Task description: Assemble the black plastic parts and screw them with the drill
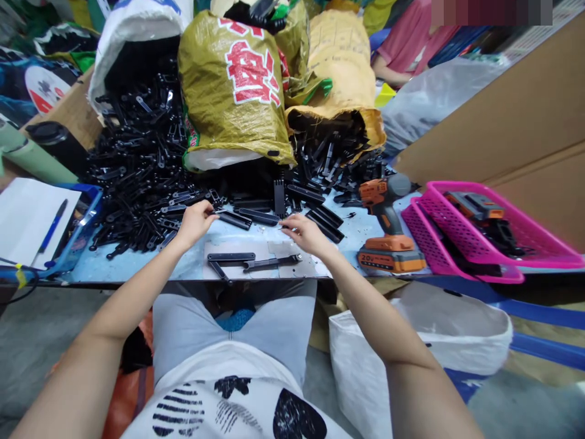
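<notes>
My left hand (196,222) is closed in a pinch beside the heap of small black plastic parts (137,177); whatever its fingertips hold is too small to name. Right by it lies a black channel-shaped piece (235,219). Another long black piece (258,216) rests between my hands. My right hand (305,233) also pinches, its fingertips over a tiny item I cannot make out. Closer to me, black hinged arms (231,257) and a longer black arm (269,263) lie on a pale plate (313,263) at the table edge.
An orange cordless drill (388,225) stands on the right, beside pink baskets (457,194). Sacks, one of them olive (233,85), spill black parts at the back. A blue tray (94,204) with paper and a pen sits left. A person in a pink shirt (406,39) is behind.
</notes>
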Demonstrator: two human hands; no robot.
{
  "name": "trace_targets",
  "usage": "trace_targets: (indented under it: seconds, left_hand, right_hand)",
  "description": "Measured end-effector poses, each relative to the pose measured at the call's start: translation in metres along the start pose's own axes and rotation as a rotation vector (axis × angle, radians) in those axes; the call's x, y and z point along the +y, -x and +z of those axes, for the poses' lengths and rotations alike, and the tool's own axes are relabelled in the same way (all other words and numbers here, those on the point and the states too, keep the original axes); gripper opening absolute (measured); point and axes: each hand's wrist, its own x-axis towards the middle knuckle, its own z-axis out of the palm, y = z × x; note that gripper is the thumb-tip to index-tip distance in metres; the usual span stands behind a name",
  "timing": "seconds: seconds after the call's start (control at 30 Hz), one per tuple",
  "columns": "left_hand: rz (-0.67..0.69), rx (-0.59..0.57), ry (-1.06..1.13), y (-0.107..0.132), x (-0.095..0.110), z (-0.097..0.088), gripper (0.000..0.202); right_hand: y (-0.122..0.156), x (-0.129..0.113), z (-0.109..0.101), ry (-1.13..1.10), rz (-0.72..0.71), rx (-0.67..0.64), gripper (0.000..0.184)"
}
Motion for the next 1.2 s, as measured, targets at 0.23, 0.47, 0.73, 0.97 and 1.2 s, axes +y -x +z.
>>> trace_targets:
  seconds: [0.23,0.47,0.73,0.97,1.2]
  left_hand:
    - [0.020,-0.126,0.057,0.085,-0.002,-0.015,0.015]
    - [0.140,-0.354,-0.265,0.090,0.005,-0.024,0.012]
    - [0.240,-0.480,-0.392,0.087,0.023,-0.019,0.017]
    - [0.118,-0.502,-0.297,0.074,0.022,-0.017,0.014]
    - [-0.214,-0.330,-0.318,0.113,0.021,-0.015,0.051]
  right_hand:
    - [0.010,-0.056,0.035,-0.275,0.018,-0.212,0.016]
    - [0.001,-0.080,0.028,0.175,-0.164,-0.323,0.017]
    - [-0.003,-0.084,0.025,0.302,-0.122,-0.357,0.020]
    - [-0.010,-0.099,0.029,0.487,-0.296,-0.497,0.019]
    - [0.006,-0.090,0.045,0.274,-0.416,-0.212,0.034]
